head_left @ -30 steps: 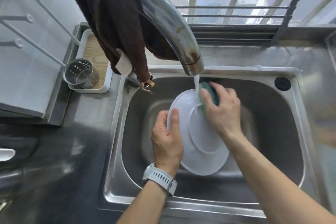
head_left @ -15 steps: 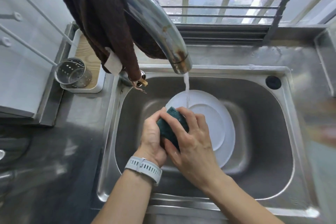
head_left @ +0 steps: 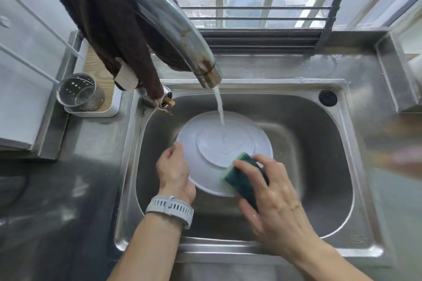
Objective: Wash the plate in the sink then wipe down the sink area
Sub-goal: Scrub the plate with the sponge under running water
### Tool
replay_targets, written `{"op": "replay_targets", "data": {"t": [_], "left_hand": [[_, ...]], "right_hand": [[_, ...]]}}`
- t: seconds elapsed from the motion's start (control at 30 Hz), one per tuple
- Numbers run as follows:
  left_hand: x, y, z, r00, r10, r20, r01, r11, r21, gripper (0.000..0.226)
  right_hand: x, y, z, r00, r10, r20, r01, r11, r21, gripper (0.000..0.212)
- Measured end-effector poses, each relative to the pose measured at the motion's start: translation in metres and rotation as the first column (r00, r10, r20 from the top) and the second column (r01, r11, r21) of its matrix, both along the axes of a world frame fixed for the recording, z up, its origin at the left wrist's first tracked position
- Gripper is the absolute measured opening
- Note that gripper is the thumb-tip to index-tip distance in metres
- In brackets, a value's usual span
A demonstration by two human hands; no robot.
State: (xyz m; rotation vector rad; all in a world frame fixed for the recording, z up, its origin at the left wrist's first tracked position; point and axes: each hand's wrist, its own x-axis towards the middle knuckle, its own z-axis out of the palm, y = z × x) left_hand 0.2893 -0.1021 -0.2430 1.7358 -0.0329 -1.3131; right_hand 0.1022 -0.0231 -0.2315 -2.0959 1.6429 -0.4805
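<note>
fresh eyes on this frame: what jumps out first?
The white plate, tilted in the middle of the steel sink with tap water running onto it. The left hand holds its left rim; the right hand presses a green sponge on its near edge.

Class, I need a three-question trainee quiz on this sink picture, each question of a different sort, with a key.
1. True or false: water from the tap is landing on the plate.
2. Which hand holds the sponge? A) left hand B) right hand C) neither
3. Fill in: the brown cloth hangs over the ____.

Key
1. True: the stream hits the plate's raised centre ring, inside the sink.
2. B: the right hand's fingers curl round the sponge at the plate's near rim, while the left hand grips the left rim.
3. Tap.
</note>
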Motion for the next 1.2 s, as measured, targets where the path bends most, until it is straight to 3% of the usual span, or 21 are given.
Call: {"op": "replay_targets", "data": {"t": [0.17,0.33,0.47,0.63,0.7,0.77,0.87,0.97,1.03,1.13,1.2], "left_hand": [[0.004,0.005,0.001,0.999,-0.017,0.038,0.021,0.995,-0.102,0.017],[0.004,0.02,-0.002,0.99,-0.068,0.12,0.087,0.982,-0.166,0.016],[-0.002,0.027,-0.006,0.969,-0.112,0.22,0.157,0.967,-0.199,0.015],[-0.012,0.033,-0.006,0.966,-0.11,0.234,0.163,0.961,-0.222,0.019],[-0.01,0.033,-0.006,0.967,-0.1,0.233,0.151,0.966,-0.21,0.02],[-0.008,0.034,-0.005,0.962,-0.094,0.258,0.147,0.97,-0.195,0.02],[-0.007,0.032,0.001,0.96,-0.062,0.273,0.126,0.967,-0.223,0.019],[-0.011,0.026,0.005,0.931,-0.05,0.363,0.148,0.957,-0.248,0.017],[-0.015,0.022,0.004,0.881,-0.07,0.468,0.2,0.951,-0.235,0.015],[-0.017,0.025,0.005,0.778,-0.172,0.604,0.359,0.911,-0.202,0.014],[-0.019,0.03,0.009,0.706,-0.227,0.671,0.472,0.857,-0.206,0.013]], "right_hand": [[-0.025,-0.028,-0.017,0.927,-0.331,0.175,0.321,0.943,0.084,0.051],[-0.022,-0.101,-0.042,0.861,-0.496,0.117,0.457,0.853,0.253,0.052],[0.024,-0.133,-0.032,0.927,-0.373,0.043,0.356,0.909,0.216,0.052],[0.086,-0.11,-0.014,0.999,-0.017,0.033,0.019,0.997,-0.075,0.051],[0.084,-0.116,-0.018,0.999,-0.034,0.02,0.036,0.997,-0.074,0.053],[0.064,-0.129,-0.026,0.98,-0.195,0.033,0.194,0.98,0.035,0.052],[0.017,-0.128,-0.041,0.896,-0.443,0.023,0.416,0.856,0.307,0.052],[-0.003,-0.089,-0.039,0.796,-0.597,0.097,0.494,0.734,0.467,0.048],[0.002,-0.054,-0.035,0.762,-0.634,0.134,0.468,0.681,0.563,0.042],[0.007,-0.018,-0.029,0.831,-0.551,0.084,0.378,0.668,0.641,0.041],[-0.002,-0.025,-0.032,0.845,-0.534,0.001,0.421,0.668,0.613,0.047]]}}
